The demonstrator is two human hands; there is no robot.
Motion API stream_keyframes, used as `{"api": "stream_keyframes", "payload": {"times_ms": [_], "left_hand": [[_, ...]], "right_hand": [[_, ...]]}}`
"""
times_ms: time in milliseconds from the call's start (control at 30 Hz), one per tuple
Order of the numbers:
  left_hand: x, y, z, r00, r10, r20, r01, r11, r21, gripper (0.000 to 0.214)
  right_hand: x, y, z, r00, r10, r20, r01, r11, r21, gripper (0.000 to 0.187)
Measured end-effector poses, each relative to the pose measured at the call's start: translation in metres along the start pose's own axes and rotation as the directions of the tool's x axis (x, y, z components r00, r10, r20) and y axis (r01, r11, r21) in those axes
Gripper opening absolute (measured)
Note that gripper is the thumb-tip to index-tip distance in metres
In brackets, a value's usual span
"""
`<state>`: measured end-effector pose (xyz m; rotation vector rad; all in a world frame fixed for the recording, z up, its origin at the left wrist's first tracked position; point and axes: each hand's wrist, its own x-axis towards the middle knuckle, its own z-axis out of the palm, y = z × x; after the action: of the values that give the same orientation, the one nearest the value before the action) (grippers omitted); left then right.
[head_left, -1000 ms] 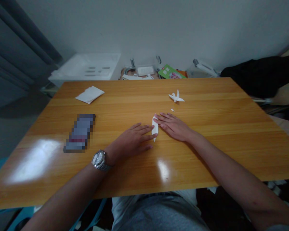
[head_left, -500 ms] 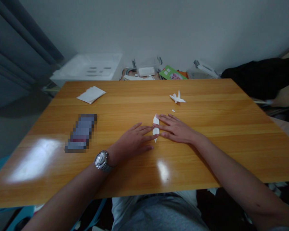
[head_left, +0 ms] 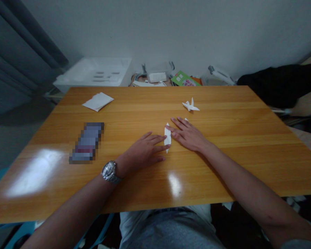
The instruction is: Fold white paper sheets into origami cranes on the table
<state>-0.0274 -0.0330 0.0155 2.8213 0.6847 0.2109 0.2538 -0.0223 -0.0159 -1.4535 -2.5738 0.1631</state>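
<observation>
A narrow folded white paper piece lies flat in the middle of the wooden table. My left hand lies flat with fingers stretched out, its fingertips pressing the paper's left edge; a metal watch is on that wrist. My right hand also lies flat and open, fingertips against the paper's right edge. A finished white paper crane stands farther back, beyond my right hand.
A stack of white paper sheets lies at the far left of the table. A blurred-out dark rectangle sits left of my hands. Beyond the far edge are a white storage box, a green booklet and dark cloth.
My right hand slid a little along the paper's right edge, toward me and then away again. The left hand and paper stayed almost still.
</observation>
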Motion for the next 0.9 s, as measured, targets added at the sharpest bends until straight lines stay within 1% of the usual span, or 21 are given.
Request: {"api": "stream_keyframes", "payload": {"times_ms": [133, 233, 300, 367, 467, 600, 700, 900], "left_hand": [[0.006, -0.001, 0.005, 0.999, 0.010, -0.051, -0.009, 1.000, 0.016, 0.044], [0.012, 0.000, 0.012, 0.995, 0.004, -0.099, 0.000, 0.999, 0.047, 0.058], [0.015, 0.001, 0.016, 0.994, -0.005, -0.111, 0.012, 0.998, 0.061, 0.059], [0.015, 0.001, 0.018, 0.996, 0.000, -0.092, 0.003, 0.999, 0.035, 0.061], [0.013, 0.000, 0.016, 1.000, 0.007, -0.027, -0.008, 1.000, -0.030, 0.062], [0.010, -0.002, 0.009, 0.998, 0.046, 0.031, -0.044, 0.996, -0.083, 0.056], [0.008, 0.000, 0.003, 0.996, 0.081, 0.038, -0.076, 0.989, -0.124, 0.052], [0.007, 0.004, -0.004, 0.995, 0.093, 0.021, -0.088, 0.985, -0.147, 0.047]], "right_hand": [[0.003, 0.001, 0.000, 1.000, 0.015, 0.014, -0.016, 1.000, 0.018, 0.056], [0.003, 0.002, 0.001, 1.000, 0.022, 0.022, -0.023, 0.999, 0.037, 0.056], [0.003, 0.002, 0.001, 0.999, 0.023, 0.026, -0.025, 0.999, 0.048, 0.056], [0.003, 0.003, 0.001, 0.999, 0.023, 0.030, -0.025, 0.998, 0.057, 0.056], [0.003, 0.003, 0.001, 0.999, 0.025, 0.035, -0.027, 0.998, 0.064, 0.057], [0.004, 0.004, 0.002, 0.999, 0.032, 0.041, -0.035, 0.997, 0.070, 0.058], [0.003, 0.005, 0.002, 0.998, 0.034, 0.046, -0.037, 0.996, 0.075, 0.057], [0.002, 0.006, 0.003, 1.000, 0.021, 0.013, -0.022, 0.998, 0.062, 0.055]]}}
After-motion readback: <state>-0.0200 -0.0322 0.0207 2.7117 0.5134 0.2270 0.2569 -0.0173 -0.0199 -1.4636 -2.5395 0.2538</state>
